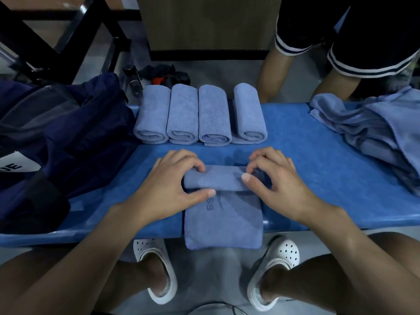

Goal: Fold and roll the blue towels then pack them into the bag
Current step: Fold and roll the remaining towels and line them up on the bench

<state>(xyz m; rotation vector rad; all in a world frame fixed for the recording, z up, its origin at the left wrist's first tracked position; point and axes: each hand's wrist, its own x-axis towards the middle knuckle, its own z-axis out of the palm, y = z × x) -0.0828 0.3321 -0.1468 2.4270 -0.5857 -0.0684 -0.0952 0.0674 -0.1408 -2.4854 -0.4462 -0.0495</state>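
Item 1: folded blue towel (222, 220), at the bench's (318, 178) near edge, tail hanging over; I note its far end rolled. Left hand (172, 185) and right hand (278, 185): fingers curled, pinching the roll's ends.
Item 2: four rolled towels (181, 114), far edge.
Item 3: loose towels (375, 133), right end.
Item 4: bag (68, 133), left end.

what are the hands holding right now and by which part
The half-rolled blue towel, by its rolled far end: the left hand grips the roll's left end, the right hand its right end.
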